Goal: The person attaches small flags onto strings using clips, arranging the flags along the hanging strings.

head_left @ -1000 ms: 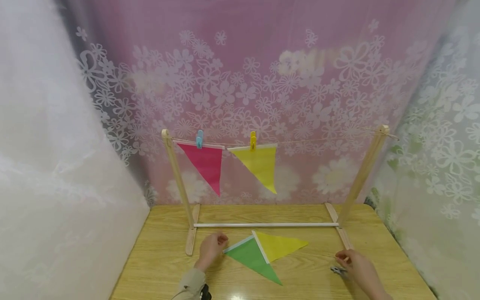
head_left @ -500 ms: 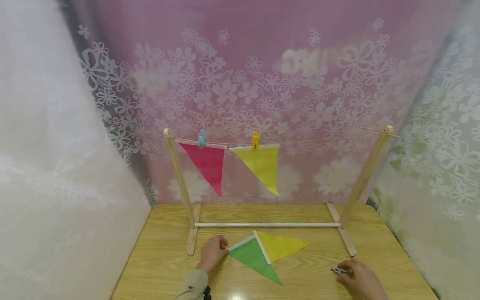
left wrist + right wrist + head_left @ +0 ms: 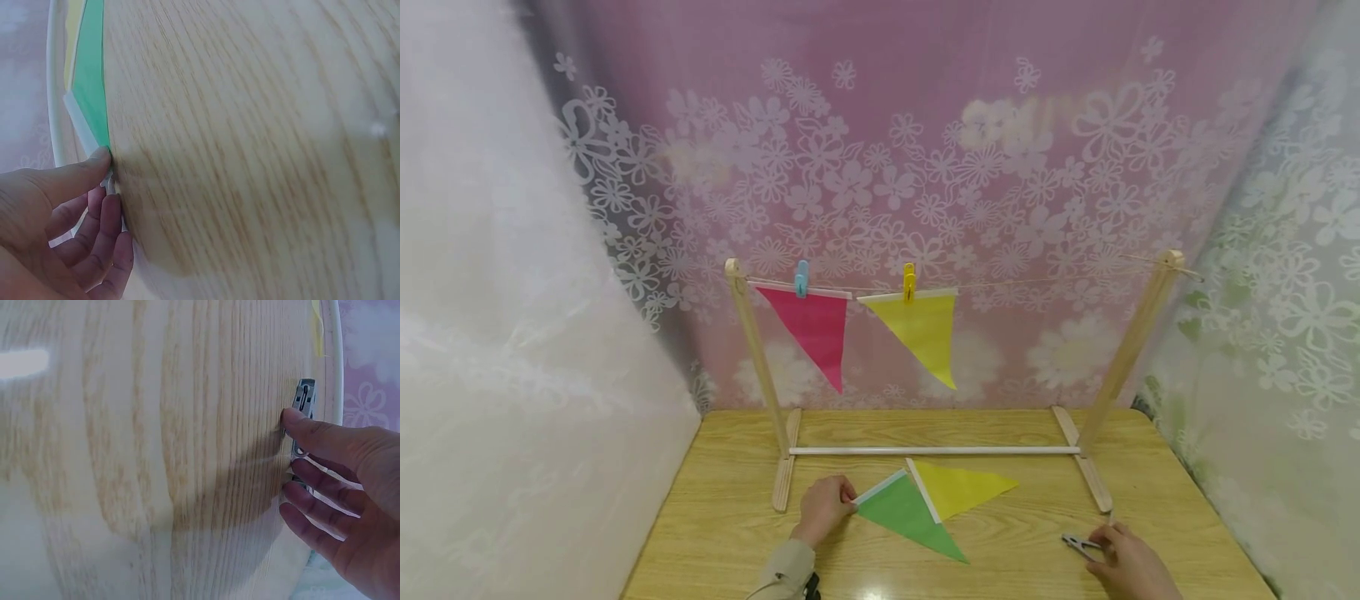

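In the head view my left hand (image 3: 825, 507) pinches the white-banded corner of a green triangular pennant (image 3: 912, 521). The left wrist view shows thumb and fingertips at the end of the white band of the green pennant (image 3: 91, 87), its near corner hidden between them. A yellow pennant (image 3: 962, 490) lies on the table just behind, its white edge against the green one. At the right, my right hand (image 3: 1131, 560) pinches a grey clothespin (image 3: 1078, 545) between thumb and fingers, low over the table. In the right wrist view the clothespin (image 3: 305, 395) points away beyond the thumb.
A wooden stand with left post (image 3: 752, 358), right post (image 3: 1131, 350) and white bottom bar (image 3: 932, 451) stands behind the hands. From its string (image 3: 1022, 282) hang a pink pennant (image 3: 816, 329) under a blue clothespin (image 3: 802, 279) and a yellow pennant (image 3: 925, 329) under a yellow clothespin (image 3: 909, 283).
My left hand has come up to the green pennant's corner and taken hold of it; the pennant's tip has shifted up slightly. My right hand has moved down and now grips the grey clothespin.
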Demonstrator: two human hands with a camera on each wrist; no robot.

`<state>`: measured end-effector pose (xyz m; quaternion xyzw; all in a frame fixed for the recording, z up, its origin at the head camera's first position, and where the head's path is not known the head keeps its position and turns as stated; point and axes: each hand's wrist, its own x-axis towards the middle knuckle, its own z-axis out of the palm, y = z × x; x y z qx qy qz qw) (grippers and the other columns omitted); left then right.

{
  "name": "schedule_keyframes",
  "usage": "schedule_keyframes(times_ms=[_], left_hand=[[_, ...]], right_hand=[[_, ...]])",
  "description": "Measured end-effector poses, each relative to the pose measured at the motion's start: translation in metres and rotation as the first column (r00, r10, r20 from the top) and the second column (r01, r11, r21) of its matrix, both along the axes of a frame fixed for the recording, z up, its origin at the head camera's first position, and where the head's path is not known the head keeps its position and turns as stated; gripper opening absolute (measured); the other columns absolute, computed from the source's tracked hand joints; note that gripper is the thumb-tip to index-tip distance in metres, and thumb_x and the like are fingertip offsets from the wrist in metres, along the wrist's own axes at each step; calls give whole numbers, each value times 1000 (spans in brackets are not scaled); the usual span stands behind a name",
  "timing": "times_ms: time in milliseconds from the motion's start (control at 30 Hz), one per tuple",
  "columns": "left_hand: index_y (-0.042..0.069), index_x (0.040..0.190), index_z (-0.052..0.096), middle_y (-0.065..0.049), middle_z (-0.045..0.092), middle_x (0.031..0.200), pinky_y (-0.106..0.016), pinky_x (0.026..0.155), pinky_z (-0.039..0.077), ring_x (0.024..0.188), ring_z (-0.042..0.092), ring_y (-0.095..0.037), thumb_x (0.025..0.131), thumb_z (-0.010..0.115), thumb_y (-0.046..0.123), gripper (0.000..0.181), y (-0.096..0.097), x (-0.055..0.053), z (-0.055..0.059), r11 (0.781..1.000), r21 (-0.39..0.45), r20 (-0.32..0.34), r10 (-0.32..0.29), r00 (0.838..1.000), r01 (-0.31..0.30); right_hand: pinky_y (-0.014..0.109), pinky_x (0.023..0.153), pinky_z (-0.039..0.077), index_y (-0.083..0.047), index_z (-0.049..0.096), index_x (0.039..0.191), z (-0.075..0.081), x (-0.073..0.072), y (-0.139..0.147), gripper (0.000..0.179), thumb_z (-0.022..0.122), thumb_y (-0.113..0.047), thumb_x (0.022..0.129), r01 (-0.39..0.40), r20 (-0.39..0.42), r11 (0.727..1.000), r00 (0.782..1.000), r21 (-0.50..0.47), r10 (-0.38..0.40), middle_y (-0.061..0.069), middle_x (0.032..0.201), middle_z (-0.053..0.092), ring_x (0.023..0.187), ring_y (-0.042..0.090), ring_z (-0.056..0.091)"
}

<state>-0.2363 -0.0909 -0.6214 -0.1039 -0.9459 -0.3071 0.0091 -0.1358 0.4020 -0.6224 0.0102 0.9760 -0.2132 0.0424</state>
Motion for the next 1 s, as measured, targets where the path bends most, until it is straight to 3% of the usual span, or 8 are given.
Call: schedule_keyframes(times_ms=[233, 467, 733, 900, 1000], left_hand=[[11, 77, 69, 8, 54, 66, -23, 49, 37, 57, 45, -5, 82, 84, 10, 17, -3, 0, 0, 1000, 8, -8, 4, 1000, -4], [12, 81, 71, 7, 60, 68, -23, 50, 40, 58, 50, -4, 86, 81, 14, 12, -7, -2, 4, 999, 43, -51, 32, 998, -30], [11, 87, 76, 4, 69, 76, -27, 53, 46, 65, 60, -9, 89, 79, 17, 7, -8, -8, 7, 990, 135, 32, 35, 999, -39], [12, 92, 80, 1, 74, 80, -29, 57, 52, 70, 67, -15, 91, 77, 18, 7, -9, -9, 11, 974, 225, 93, 7, 996, -28], [8, 95, 79, -6, 75, 83, -33, 60, 55, 72, 71, -22, 92, 76, 17, 10, -11, -7, 14, 952, 307, 137, -25, 990, -19]], right_hand=[[37, 66, 50, -7, 69, 101, 0, 3, -1, 35, 86, -28, 79, 30, 13, 1000, 999, -9, -30, -1, 93, 61, 78, 16, 58], [43, 68, 55, 2, 67, 111, 5, -1, -8, 37, 78, -25, 89, 89, 51, 989, 995, -121, -84, -1, 88, 69, 77, 18, 65], [45, 71, 58, 2, 69, 118, 13, -8, -15, 42, 78, -28, 90, 109, -5, 973, 994, -205, -112, 7, 95, 74, 81, 23, 70], [43, 76, 59, 3, 65, 127, 16, -10, -19, 51, 73, -35, 95, 179, 38, 932, 984, -315, -176, 11, 105, 73, 88, 24, 72], [39, 78, 60, 5, 61, 134, 17, -12, -20, 57, 68, -38, 98, 235, 104, 864, 972, -446, -211, 14, 112, 72, 93, 23, 72]])
